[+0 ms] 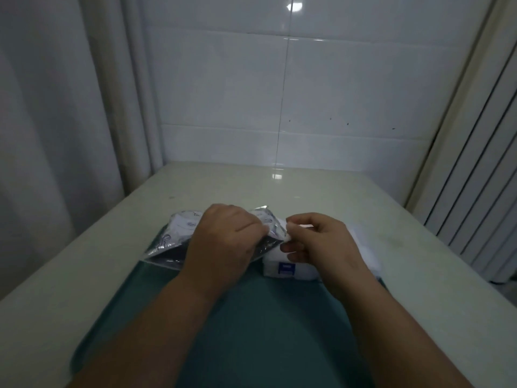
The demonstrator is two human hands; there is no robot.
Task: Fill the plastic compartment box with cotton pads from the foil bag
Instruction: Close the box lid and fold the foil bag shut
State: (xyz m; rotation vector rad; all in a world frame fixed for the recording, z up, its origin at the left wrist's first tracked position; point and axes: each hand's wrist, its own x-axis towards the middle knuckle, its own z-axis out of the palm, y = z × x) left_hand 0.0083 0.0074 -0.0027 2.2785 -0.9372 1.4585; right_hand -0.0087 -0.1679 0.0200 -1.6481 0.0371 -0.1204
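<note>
Green tray (265, 317) nearest, lying on pale worktop (279, 186); both forearms reach across it. Plastic compartment box (282, 268), white with blue label, sits at tray's far right, under right hand (321, 243). Right hand: thumb and forefinger curled, pinching a white cotton pad (288, 233) just above the box. Left hand (223, 239): fingers curled, gripping the open edge of the foil bag (181, 228). Bag lies at tray's far left, mouth towards the box, touching it. White tiled wall (335, 93) behind.
</note>
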